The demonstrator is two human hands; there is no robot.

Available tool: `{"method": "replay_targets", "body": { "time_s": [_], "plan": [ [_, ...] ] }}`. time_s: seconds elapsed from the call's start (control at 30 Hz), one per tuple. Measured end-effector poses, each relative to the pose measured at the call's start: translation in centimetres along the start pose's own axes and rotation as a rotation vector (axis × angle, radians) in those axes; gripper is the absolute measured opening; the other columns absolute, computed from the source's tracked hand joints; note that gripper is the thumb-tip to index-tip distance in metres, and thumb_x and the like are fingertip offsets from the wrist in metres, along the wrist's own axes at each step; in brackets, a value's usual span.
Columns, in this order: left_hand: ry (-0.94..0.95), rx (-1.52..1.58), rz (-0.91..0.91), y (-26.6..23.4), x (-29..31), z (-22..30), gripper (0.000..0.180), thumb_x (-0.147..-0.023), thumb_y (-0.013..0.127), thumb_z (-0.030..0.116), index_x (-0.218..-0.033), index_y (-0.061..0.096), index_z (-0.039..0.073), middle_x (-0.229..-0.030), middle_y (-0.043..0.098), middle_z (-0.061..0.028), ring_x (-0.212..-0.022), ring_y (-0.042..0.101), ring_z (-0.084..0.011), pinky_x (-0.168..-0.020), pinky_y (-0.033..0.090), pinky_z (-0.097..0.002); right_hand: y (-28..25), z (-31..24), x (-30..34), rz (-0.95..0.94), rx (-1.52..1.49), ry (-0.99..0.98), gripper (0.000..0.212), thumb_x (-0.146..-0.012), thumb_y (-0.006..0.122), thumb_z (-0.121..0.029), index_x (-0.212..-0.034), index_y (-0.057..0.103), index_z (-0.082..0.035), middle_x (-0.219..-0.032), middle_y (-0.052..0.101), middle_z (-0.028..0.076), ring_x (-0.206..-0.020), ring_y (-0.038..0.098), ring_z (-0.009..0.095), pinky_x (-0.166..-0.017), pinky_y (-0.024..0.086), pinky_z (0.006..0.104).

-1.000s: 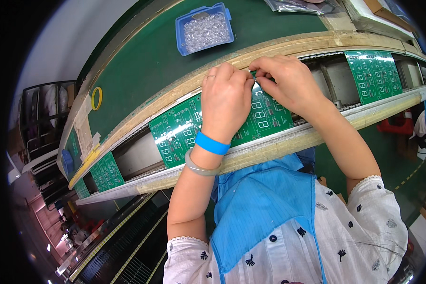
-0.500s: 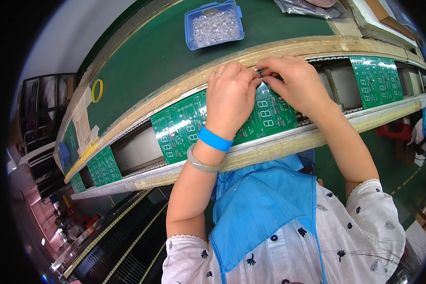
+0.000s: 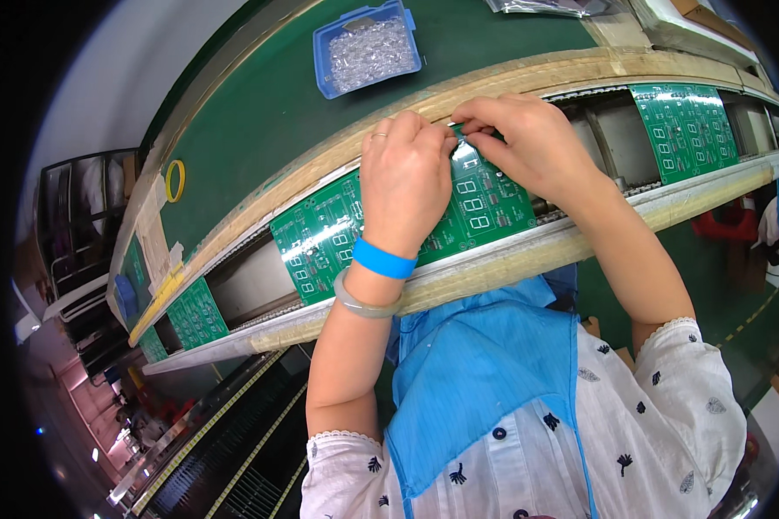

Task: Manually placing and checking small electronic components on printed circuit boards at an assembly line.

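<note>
In the head view, the bare left hand [image 3: 407,186] and the bare right hand [image 3: 532,143] meet at the far edge of a flat green circuit board with white digit outlines [image 3: 480,208]. The board lies on the metal-railed track [image 3: 260,277] along the near side of the green-topped desk [image 3: 251,156]; the left hand and wrist hide its middle, so I cannot tell whether it is one panel or two butted together. The grip of each hand is narrow, fingertips bunched close to the other's, but whether either holds a small part cannot be told. A blue plastic open tray [image 3: 322,60] of small clear pieces [image 3: 372,56] sits farther off on the desk, just left of the hands.

The step looks like fine two-handed fitting at that edge. To do it well, I would judge, keep both grips low and light, let one steady while the other aligns, press straight down rather than sideways, and keep the left wrist clear of the board's face.
</note>
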State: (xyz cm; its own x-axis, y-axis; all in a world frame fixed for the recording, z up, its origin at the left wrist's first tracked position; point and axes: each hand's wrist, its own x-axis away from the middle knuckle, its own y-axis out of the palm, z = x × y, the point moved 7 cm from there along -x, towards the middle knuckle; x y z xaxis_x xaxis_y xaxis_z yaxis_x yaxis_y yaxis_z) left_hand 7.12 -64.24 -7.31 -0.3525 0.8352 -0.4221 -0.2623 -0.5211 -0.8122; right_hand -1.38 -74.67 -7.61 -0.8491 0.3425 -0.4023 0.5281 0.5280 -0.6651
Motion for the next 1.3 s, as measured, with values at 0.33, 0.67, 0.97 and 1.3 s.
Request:
{"method": "replay_targets", "body": {
  "time_s": [0.33, 0.67, 0.97, 1.3],
  "plan": [
    [0.041, -0.081, -0.063, -0.1, -0.7, 0.5, 0.008, -0.081, 0.075, 0.011, -0.085, 0.072, 0.005, -0.084, 0.062, -0.0088, -0.082, 0.059, -0.0309, -0.074, 0.048, -0.0418, 0.1, 0.1, 0.0, -0.019, -0.003, 0.003, 0.019, -0.082, 0.067, -0.009, -0.101, 0.068, -0.007, -0.084, 0.071, 0.013, -0.082, 0.068, 0.035, -0.072, 0.054, 0.046],
    [-0.172, 0.197, -0.09, -0.3, -0.3, -0.9, 0.01, -0.08, 0.075, 0.014, -0.083, 0.071, 0.006, -0.083, 0.063, -0.0115, -0.083, 0.061, -0.0327, -0.076, 0.049, -0.0441, -1.1, 0.3, -0.9, 0.034, -0.059, 0.096, 0.017, -0.084, 0.068, -0.013, -0.1, 0.07, -0.008, -0.085, 0.072, 0.011, -0.082, 0.069, 0.032, -0.071, 0.055, 0.042],
    [0.018, -0.267, 0.206, -4.6, -6.1, -6.4, 0.009, -0.084, 0.071, 0.017, -0.086, 0.076, 0.01, -0.087, 0.068, -0.0096, -0.085, 0.061, -0.0336, -0.075, 0.049, -0.0445, -1.1, -4.8, -10.0, 0.044, 0.398, -0.243, 0.009, -0.081, 0.066, -0.013, -0.079, 0.068, -0.005, -0.079, 0.068, 0.009, -0.082, 0.062, 0.024, -0.072, 0.047, 0.0389],
    [0.04, -0.439, 0.069, -2.7, -8.4, -8.1, 0.011, -0.079, 0.069, 0.016, -0.085, 0.078, 0.015, -0.084, 0.071, -0.0076, -0.086, 0.063, -0.0313, -0.075, 0.048, -0.0453, 3.6, -2.2, -13.2, -0.156, 0.799, -0.121, 0.011, -0.079, 0.065, -0.019, -0.079, 0.076, -0.014, -0.083, 0.072, 0.006, -0.092, 0.061, 0.028, -0.079, 0.039, 0.0491]
  ]
}}
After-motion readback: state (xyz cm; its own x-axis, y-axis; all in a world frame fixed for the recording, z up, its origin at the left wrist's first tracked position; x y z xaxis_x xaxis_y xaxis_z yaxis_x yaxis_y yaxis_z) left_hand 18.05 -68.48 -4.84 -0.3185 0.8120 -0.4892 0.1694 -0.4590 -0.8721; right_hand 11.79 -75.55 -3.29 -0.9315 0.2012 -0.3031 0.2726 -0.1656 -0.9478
